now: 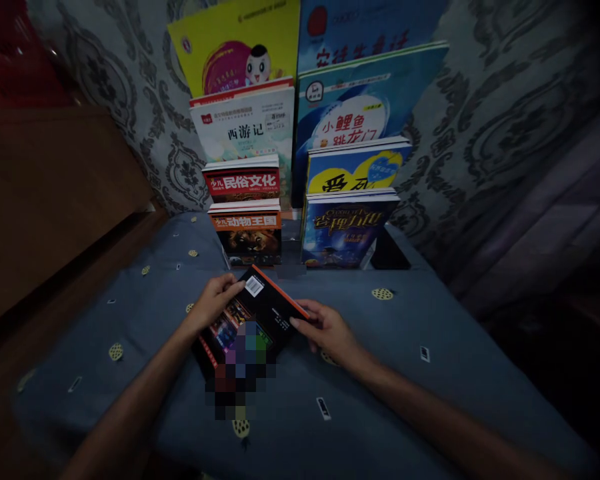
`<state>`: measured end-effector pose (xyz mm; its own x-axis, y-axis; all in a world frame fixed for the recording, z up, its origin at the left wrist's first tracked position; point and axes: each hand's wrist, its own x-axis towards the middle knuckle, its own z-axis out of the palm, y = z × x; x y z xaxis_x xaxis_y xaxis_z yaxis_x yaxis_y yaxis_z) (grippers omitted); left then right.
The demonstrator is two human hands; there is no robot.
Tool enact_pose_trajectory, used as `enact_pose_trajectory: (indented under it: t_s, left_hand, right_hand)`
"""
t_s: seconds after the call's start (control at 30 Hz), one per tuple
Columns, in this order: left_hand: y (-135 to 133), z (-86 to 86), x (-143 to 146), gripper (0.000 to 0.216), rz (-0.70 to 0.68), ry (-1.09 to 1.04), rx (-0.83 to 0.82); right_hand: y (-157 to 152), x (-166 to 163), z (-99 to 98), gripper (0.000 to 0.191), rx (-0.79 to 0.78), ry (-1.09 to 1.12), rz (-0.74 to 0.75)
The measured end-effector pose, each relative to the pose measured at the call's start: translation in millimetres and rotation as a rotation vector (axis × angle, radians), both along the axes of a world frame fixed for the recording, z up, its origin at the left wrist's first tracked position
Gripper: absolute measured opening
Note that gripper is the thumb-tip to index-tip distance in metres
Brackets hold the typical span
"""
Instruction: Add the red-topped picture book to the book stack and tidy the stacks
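A black book (263, 313) with an orange spine is held tilted over the blue-grey cloth, its back cover with a white barcode facing up. My left hand (215, 300) grips its left edge, thumb on the cover near the barcode. At the right corner, by the orange spine, my right hand (325, 327) pinches the book between thumb and fingers. A blurred patch of squares hides the book's lower part. Just beyond stand an orange-and-black book with a lion (247, 240) and a dark blue book (347, 230).
Behind them, taller books rise in two columns, among them a yellow book (195, 53) and a teal book (405, 80). A black flat object (391, 250) lies right of the stack. Patterned fabric (145, 80) hangs behind; a brown wooden panel (55, 193) stands at left.
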<state>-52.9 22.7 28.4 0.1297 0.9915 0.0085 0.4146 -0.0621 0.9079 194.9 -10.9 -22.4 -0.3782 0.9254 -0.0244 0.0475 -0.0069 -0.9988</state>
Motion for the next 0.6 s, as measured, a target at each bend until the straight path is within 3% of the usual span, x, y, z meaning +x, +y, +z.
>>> enact_pose_trajectory:
  t_s: [0.07,0.13,0.27,0.33,0.43,0.6]
  left_hand:
    - [-6,16.8,7,0.05,0.035,-0.067,0.133]
    - [-15,35.3,14,0.047,0.065,-0.106,0.31]
    - [-32,64.5,13,0.039,0.061,-0.13,0.594]
    - [-36,70.1,5,0.035,-0.063,-0.083,0.642]
    - [-37,61.6,-11,0.031,-0.367,0.056,0.586]
    - [-46,13.5,-25,0.02,-0.599,0.47,0.383]
  right_hand:
    - [-1,2,12.0,0.041,-0.08,0.105,0.08]
    - [-4,7,31.2,0.039,-0.022,0.139,0.082]
    - [-11,29,71.0,0.025,0.459,-0.078,-0.062]
    - [-13,41,76.3,0.02,0.758,-0.164,-0.101]
    - [-14,56,56.4,0.051,1.092,-0.277,-0.04]
    - [-24,66,2.2,0.041,1.227,-0.576,0.054]
